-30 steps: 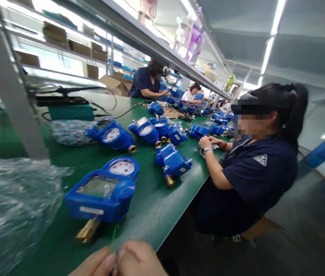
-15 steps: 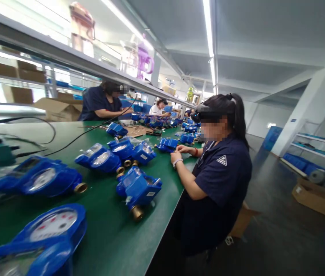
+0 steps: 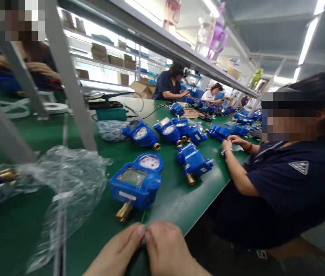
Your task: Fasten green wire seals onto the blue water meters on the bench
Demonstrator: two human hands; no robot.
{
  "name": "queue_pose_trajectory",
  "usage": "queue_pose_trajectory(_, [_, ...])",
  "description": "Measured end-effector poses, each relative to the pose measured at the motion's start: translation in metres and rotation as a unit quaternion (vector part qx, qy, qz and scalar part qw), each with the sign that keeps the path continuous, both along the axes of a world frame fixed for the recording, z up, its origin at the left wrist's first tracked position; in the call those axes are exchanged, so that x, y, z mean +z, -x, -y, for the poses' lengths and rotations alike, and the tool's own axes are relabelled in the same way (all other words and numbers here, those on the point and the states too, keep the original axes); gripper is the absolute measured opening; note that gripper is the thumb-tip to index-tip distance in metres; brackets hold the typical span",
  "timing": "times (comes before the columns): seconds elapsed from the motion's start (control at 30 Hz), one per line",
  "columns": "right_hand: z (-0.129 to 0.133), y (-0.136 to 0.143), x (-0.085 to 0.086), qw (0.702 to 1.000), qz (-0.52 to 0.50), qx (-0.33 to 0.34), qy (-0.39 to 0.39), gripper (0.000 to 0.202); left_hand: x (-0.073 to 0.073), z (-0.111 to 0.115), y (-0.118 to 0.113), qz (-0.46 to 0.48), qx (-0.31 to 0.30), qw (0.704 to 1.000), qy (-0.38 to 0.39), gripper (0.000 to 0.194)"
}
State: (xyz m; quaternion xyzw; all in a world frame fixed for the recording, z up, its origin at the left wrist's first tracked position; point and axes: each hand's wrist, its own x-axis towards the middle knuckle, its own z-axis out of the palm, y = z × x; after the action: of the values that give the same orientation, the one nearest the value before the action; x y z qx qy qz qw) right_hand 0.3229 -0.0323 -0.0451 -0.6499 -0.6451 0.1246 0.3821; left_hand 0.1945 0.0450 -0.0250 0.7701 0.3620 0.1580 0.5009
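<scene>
My left hand (image 3: 123, 243) and my right hand (image 3: 166, 245) meet at the bottom middle, fingertips pinched together. A thin green wire (image 3: 143, 216) rises from between them toward a blue water meter (image 3: 132, 182); whether both hands grip it is partly hidden by the fingers. This meter lies just beyond my hands, with a round white dial, a clear window and a brass threaded end (image 3: 124, 212) pointing toward me. Another blue meter (image 3: 195, 159) rests on its side farther right, its brass end facing me.
Several more meters lie along the green table (image 3: 168, 211). Crumpled clear plastic (image 3: 76, 184) spreads at left beside grey metal posts (image 3: 73, 76). A teal box (image 3: 112, 113) with black cables stands behind. At right a co-worker's arm (image 3: 241, 176) reaches over the table edge; other people sit across.
The view has swung left and down, so the scene has shifted right. My two hands, out of sight before, now show at the bottom. The co-worker at right still handles a meter.
</scene>
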Motion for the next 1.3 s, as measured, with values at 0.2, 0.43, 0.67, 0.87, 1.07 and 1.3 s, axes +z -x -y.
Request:
queue_pose_trajectory(0.2, [0.004, 0.002, 0.005, 0.967, -0.218, 0.002, 0.134, 0.029, 0.009, 0.003, -0.004, 0.011, -0.021, 0.998, 0.063, 0.038])
queue_pose_trajectory(0.43, [0.001, 0.014, -0.031, 0.95, 0.214, -0.124, -0.19, 0.02, -0.001, -0.004, 0.0, 0.002, -0.042, 0.995, 0.087, 0.041])
queue_pose_trajectory(0.67, [-0.003, -0.003, -0.005, 0.999, -0.033, -0.01, 0.04, 0.025, -0.002, -0.002, -0.002, -0.017, -0.008, 0.999, 0.044, 0.039])
queue_pose_trajectory(0.87, [-0.006, -0.009, 0.015, 0.982, -0.171, -0.063, 0.053, 0.017, -0.001, -0.008, -0.003, -0.06, -0.03, 0.998, -0.012, 0.037])
queue_pose_trajectory(1.07, [-0.02, 0.001, 0.012, 0.941, -0.326, -0.063, 0.058, 0.029, 0.002, -0.01, -0.004, -0.044, -0.034, 0.998, -0.015, 0.035])
queue_pose_trajectory(1.3, [-0.012, -0.001, 0.004, 0.955, -0.296, -0.023, 0.006, 0.027, -0.003, -0.014, 0.001, 0.01, -0.042, 0.999, 0.027, 0.034])
